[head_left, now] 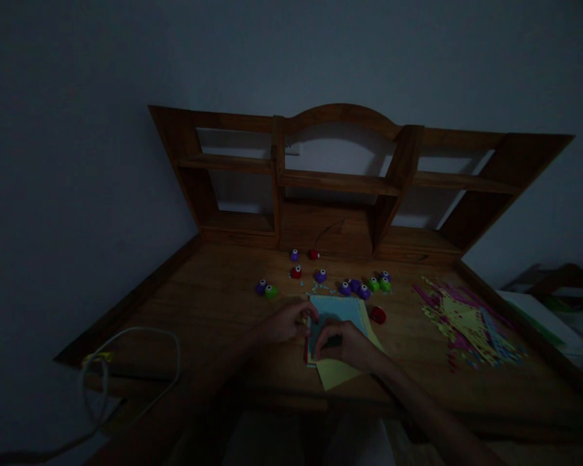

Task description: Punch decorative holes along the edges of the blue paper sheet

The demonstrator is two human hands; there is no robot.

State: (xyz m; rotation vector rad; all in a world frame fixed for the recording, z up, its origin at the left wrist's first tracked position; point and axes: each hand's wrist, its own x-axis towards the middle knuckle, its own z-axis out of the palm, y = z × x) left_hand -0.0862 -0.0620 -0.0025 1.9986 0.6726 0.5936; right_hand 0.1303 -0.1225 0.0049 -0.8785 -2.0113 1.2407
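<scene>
Near our worktop's [214, 294] front edge, paper sheets [342, 307] seem light, creasable, best edge-held; whether our fingers [327, 332] pinch, we cannot tell.

Place: a room in a home, by its look a study corner | under left hand [289, 322] and right hand [348, 343]: wooden desk [218, 278] | beyond both: built-up wooden shelf unit [337, 182] with arched top, plain wall [291, 52] | far right of right hand: wooden furniture [566, 277], too dim to name
</scene>
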